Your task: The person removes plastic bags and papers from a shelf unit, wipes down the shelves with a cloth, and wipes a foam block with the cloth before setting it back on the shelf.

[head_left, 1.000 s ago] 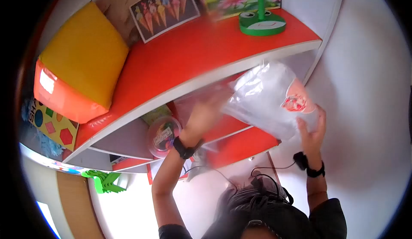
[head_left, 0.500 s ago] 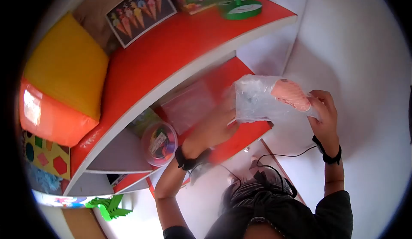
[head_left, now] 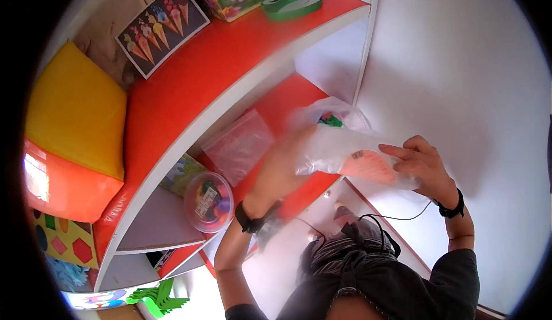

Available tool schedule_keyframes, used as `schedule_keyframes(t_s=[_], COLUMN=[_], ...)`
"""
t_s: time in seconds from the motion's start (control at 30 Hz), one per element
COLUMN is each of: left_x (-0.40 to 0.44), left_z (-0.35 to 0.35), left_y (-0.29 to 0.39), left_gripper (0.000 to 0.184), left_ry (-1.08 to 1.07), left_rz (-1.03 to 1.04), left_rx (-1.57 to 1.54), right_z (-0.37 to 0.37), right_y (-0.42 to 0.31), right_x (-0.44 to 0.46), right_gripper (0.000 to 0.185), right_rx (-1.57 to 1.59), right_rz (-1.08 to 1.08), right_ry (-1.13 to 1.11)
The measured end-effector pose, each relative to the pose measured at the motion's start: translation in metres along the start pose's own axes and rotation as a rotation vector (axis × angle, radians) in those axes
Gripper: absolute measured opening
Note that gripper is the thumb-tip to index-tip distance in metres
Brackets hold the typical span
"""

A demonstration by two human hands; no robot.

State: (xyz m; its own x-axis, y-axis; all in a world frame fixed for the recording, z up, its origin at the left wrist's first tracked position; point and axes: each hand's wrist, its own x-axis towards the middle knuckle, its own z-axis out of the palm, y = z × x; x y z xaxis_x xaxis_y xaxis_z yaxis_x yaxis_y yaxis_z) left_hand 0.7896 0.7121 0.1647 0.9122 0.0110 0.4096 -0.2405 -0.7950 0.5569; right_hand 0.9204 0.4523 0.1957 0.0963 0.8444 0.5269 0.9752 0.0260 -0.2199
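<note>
Clear plastic bag: the bag [head_left: 328,147] is hanging between both hands, in front of the lower red shelf [head_left: 293,93], its pink label [head_left: 371,167] showing towards the right-hand end.
Bag contents: green and red pieces [head_left: 332,120] are showing near the upper edge.
Right hand: the hand [head_left: 420,165] is grasping the bag's labelled end, forefinger extending over the plastic.
Left hand: the hand [head_left: 293,156] is blurring at the bag's other end; I cannot tell whether its fingers are gripping.
Lower shelf: a flat clear pouch [head_left: 241,144] is lying there; a round tub [head_left: 208,202] is standing near the left wrist.
Top shelf: a green frog-faced base [head_left: 293,5] is standing near the wall.
</note>
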Motion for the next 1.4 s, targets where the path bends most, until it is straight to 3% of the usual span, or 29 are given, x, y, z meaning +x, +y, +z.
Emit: schedule_keyframes(t_s=[0.03, 0.13, 0.27, 0.33, 0.43, 0.57, 0.67, 0.77, 0.87, 0.97, 1.07, 1.17, 1.37, 1.4], left_x=[-0.001, -0.001, -0.010, -0.009, -0.011, -0.015, -0.013, -0.009, -0.004, -0.005, -0.003, 0.005, 0.008, 0.007], left_z=[0.000, 0.003, 0.007, 0.008, 0.016, 0.030, 0.032, 0.027, 0.018, 0.020, 0.032, 0.045, 0.023, 0.017], left_y=[-0.002, -0.003, -0.001, 0.003, 0.002, -0.001, -0.004, -0.005, -0.001, -0.002, 0.003, 0.023, 0.023, 0.020], left_gripper=[0.059, 0.063, 0.064, 0.056, 0.041, 0.031, 0.027, 0.024, 0.022, 0.022, 0.026, 0.027, 0.024, 0.021], left_ry=[-0.006, -0.011, -0.052, -0.024, -0.059, -0.026, 0.040, 0.170, 0.190, 0.139, 0.053, -0.003, 0.220, 0.237], left_rz=[0.039, 0.088, -0.024, 0.022, 0.133, 0.228, 0.152, 0.121, 0.059, 0.150, 0.311, 0.405, 0.278, 0.260], left_rx=[-0.019, 0.007, 0.158, 0.191, 0.352, 0.423, 0.353, 0.443, 0.350, 0.462, 0.392, 0.401, 0.220, 0.195], right_z=[-0.005, -0.013, -0.013, -0.012, -0.009, -0.001, 0.007, 0.003, 0.008, 0.012, 0.024, 0.053, 0.063, 0.057], right_y=[-0.002, -0.003, 0.027, 0.039, 0.047, 0.058, 0.053, 0.040, 0.036, 0.032, 0.025, 0.022, 0.053, 0.046], right_x=[0.002, 0.010, 0.014, 0.014, 0.017, 0.023, 0.022, 0.024, 0.021, 0.025, 0.031, 0.043, 0.043, 0.043], right_gripper=[0.025, 0.029, 0.032, 0.033, 0.032, 0.033, 0.032, 0.028, 0.022, 0.023, 0.021, 0.023, 0.031, 0.036], right_rx=[0.080, 0.165, 0.164, 0.144, 0.294, 0.462, 0.064, -0.253, -0.394, -0.406, -0.411, -0.423, 0.292, 0.579], right_rz=[0.016, 0.164, 0.270, 0.302, 0.564, 0.658, 0.296, 0.071, -0.046, -0.151, -0.088, -0.167, 0.173, 0.221], right_ry=[0.032, -0.141, 0.057, 0.134, 0.315, 0.277, 0.164, -0.106, -0.134, -0.098, -0.158, -0.153, -0.309, -0.204])
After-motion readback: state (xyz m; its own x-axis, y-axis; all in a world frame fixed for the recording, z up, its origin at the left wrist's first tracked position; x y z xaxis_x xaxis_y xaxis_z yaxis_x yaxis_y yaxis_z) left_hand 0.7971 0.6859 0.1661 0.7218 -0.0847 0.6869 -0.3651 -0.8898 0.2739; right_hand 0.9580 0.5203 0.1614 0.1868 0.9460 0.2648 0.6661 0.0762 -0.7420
